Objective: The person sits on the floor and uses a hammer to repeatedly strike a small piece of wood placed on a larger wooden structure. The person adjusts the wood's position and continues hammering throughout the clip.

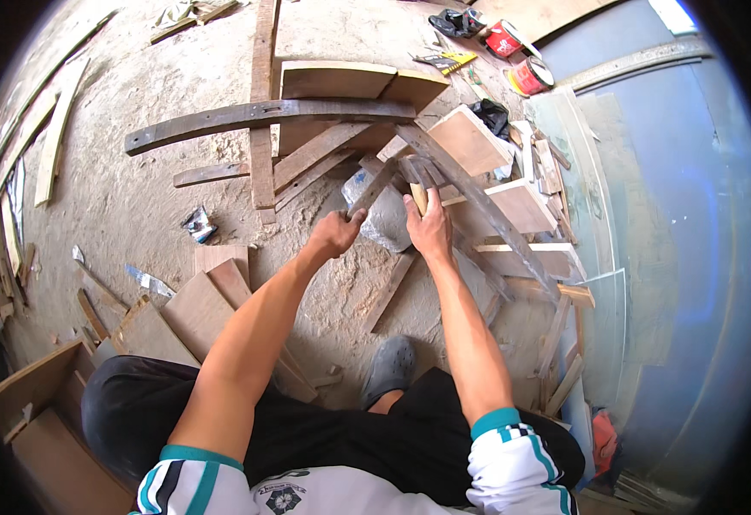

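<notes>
My left hand (338,235) is closed round the near end of a short dark wood strip (374,186), which points away from me. Just to its right, my right hand (431,230) grips a tool by its pale wooden handle (418,198). The tool's far end is dark and blurred against the wood, so its kind is unclear. Below both hands sits a grey block wrapped in clear plastic (387,221). A long dark plank (264,114) crosses beyond the strip, and a dark diagonal slat (487,210) runs past my right hand.
Several boards (199,313) lie on the left of the dusty floor. Red paint cans (530,77) and a yellow handsaw (446,62) are at the far right. Large bluish sheets (676,257) line the right side. My grey clog (390,369) rests close in front.
</notes>
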The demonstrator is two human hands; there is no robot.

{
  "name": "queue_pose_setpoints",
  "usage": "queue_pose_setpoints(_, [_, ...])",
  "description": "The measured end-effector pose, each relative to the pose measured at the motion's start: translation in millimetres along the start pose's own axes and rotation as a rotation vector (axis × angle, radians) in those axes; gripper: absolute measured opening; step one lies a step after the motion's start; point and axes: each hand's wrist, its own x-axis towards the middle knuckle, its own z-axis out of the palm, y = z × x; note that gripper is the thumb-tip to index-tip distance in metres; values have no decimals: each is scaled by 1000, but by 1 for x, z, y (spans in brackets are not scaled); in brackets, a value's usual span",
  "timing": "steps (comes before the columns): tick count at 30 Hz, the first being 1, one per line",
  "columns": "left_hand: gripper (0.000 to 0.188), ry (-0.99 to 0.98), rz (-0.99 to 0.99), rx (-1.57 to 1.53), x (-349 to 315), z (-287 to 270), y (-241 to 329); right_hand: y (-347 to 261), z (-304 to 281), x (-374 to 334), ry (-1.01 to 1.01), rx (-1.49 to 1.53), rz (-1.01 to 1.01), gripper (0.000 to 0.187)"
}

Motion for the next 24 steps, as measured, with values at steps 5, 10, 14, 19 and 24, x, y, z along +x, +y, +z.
queue_pose_setpoints(5, [75,17,-18,-40,-1,5,-1,18,-6,11,-67,-81,-107,47])
queue_pose_setpoints(10, [77,30,-39,-67,-4,4,-3,10,-3,14,30,50,-211,43])
queue_pose_setpoints(14, [78,8,-30,-44,-5,1,-2,7,-8,18,-181,-88,-62,41])
queue_pose_setpoints(19, [76,-18,-29,-58,-13,-3,7,18,-15,21,30,126,-343,40])
queue_pose_setpoints(24, [75,-29,-57,-73,-16,-4,12,14,-5,24,-298,-101,13,39])
